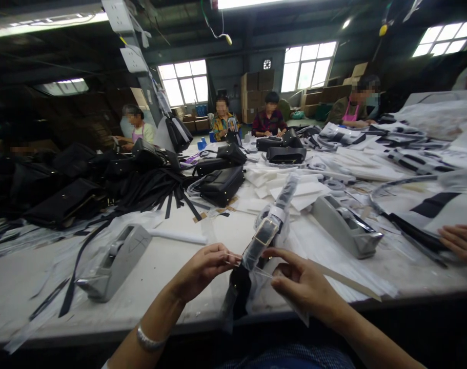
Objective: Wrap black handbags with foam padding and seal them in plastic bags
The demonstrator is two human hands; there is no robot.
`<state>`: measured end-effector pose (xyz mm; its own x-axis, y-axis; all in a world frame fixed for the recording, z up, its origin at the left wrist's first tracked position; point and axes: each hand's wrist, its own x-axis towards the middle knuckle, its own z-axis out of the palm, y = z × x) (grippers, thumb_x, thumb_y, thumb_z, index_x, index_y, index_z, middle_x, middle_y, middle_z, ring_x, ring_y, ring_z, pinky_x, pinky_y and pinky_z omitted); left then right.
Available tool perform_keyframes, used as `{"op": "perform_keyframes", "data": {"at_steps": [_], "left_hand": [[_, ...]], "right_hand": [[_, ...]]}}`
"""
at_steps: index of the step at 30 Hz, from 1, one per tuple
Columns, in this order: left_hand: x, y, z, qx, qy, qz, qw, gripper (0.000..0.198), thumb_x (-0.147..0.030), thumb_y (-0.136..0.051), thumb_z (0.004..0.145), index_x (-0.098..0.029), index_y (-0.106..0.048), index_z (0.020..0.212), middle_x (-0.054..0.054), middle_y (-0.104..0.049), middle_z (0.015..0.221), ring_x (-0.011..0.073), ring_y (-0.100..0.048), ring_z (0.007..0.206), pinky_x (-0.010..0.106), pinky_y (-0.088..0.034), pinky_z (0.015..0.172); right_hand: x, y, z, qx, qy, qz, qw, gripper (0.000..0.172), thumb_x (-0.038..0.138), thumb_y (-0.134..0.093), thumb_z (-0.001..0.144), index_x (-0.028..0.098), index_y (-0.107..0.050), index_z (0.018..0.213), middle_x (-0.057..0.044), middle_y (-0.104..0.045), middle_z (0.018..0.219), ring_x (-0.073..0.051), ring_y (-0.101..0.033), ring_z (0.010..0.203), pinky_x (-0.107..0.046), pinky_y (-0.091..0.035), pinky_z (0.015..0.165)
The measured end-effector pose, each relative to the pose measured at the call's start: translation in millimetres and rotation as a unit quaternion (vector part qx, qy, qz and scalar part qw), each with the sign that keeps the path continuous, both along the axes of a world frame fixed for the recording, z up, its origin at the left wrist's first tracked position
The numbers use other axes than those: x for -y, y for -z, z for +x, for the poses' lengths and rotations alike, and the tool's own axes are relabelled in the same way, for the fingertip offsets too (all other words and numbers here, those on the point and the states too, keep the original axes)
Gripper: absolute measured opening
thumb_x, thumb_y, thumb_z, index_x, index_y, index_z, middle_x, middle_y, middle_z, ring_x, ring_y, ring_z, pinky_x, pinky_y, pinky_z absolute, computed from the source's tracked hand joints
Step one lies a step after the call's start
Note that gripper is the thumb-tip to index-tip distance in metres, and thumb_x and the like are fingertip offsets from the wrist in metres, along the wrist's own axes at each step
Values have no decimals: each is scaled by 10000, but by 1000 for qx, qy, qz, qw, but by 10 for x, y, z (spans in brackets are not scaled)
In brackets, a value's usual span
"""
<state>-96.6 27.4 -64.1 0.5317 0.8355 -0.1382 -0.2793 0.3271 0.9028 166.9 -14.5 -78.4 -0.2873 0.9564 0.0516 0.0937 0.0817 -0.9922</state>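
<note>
A black strap (240, 287) with a gold-coloured buckle (266, 231) stands at the table's front edge, its upper part wrapped in clear plastic film (252, 252). My left hand (202, 269) is left of the strap, thumb and fingers pinched on one end of a thin clear strip (262, 272). The strip passes across the wrapped strap towards my right hand (304, 284). There the index finger reaches out beside the strap, while the thumb and curled fingers close on the strip's other end. I cannot tell whether the strip is tape or film.
Grey tape dispensers stand left (116, 264) and right (346, 225). Black bags (222, 184), black straps (150, 192) and white sheets (279, 187) cover the table further back. Another person's hand (462, 243) rests at the right edge. Several people sit across the table.
</note>
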Motion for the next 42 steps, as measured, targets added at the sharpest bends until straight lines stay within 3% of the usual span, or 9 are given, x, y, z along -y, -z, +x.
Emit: {"op": "perform_keyframes", "data": {"at_steps": [5, 10, 12, 16, 21, 29, 34, 38, 42], "left_hand": [[125, 46, 10, 99, -47, 0, 994, 97, -204, -635, 890, -140, -691, 843, 63, -706, 890, 185, -668, 970, 328, -468, 990], [157, 2, 132, 56, -76, 50, 994, 265, -177, -750, 810, -185, -740, 1075, 64, -723, 1085, 136, -661, 888, 291, -473, 951], [167, -21, 177, 17, -89, 69, 994, 313, -232, -767, 810, -203, -739, 1120, 47, -741, 974, 108, -635, 785, 268, -477, 892], [183, -99, 238, -80, -106, 127, 983, 414, -379, -753, 820, -205, -717, 1194, -26, -627, 581, 95, -530, 575, 238, -459, 684], [231, -244, 261, -115, -124, 182, 969, 443, -437, -851, 679, -209, -782, 1053, 36, -723, 844, 158, -606, 755, 243, -465, 706], [360, -374, 353, -102, -173, 228, 953, 280, -338, -813, 755, -225, -782, 1009, 69, -759, 1050, 240, -690, 997, 328, -534, 910], [467, -402, 414, -250, -208, 396, 859, 318, -263, -776, 800, -270, -747, 1117, 62, -724, 1149, 245, -653, 1097, 346, -500, 999], [557, -399, 389, -300, -235, 451, 807, 331, -211, -721, 842, -291, -727, 1163, 54, -726, 1079, 210, -684, 978, 287, -546, 882], [687, -361, 313, -335, -273, 463, 774, 446, -151, -718, 831, -320, -676, 1241, 6, -709, 855, 142, -664, 737, 219, -544, 714]], "right_hand": [[214, -11, -88, -113, 20, -9, 993, 162, 366, -741, 829, 205, -752, 813, -93, -647, 1234, -224, -624, 1092, -319, -497, 950], [265, 18, -128, -297, -79, -132, 942, 234, 291, -692, 805, 241, -783, 1016, -88, -691, 1238, -248, -671, 1087, -346, -529, 943], [253, 12, -154, -303, -89, -118, 941, 366, 254, -713, 779, 256, -746, 1143, -84, -668, 1293, -266, -631, 1179, -372, -500, 1006], [201, -41, -236, -167, -24, 6, 986, 356, 293, -731, 833, 271, -726, 1188, -72, -682, 1269, -260, -630, 1181, -385, -512, 1017], [92, -156, -329, -48, 102, 134, 985, 210, 387, -655, 899, 231, -783, 958, -22, -722, 727, -141, -626, 561, -222, -527, 517], [2, -442, -335, 169, 51, 260, 949, 180, 249, -600, 926, 273, -748, 1028, -2, -753, 918, -162, -689, 780, -261, -540, 738], [-17, -492, -352, 213, 29, 321, 922, 241, 181, -551, 917, 233, -736, 1064, -64, -739, 949, -212, -696, 866, -308, -560, 766], [-47, -466, -290, 153, -22, 340, 928, 272, 170, -519, 947, 242, -729, 1104, -64, -739, 990, -194, -705, 906, -292, -586, 804], [-148, -346, -170, 212, 40, 398, 892, 505, 52, -389, 919, 249, -611, 1328, -89, -602, 1370, -234, -636, 1176, -344, -584, 909]]}}
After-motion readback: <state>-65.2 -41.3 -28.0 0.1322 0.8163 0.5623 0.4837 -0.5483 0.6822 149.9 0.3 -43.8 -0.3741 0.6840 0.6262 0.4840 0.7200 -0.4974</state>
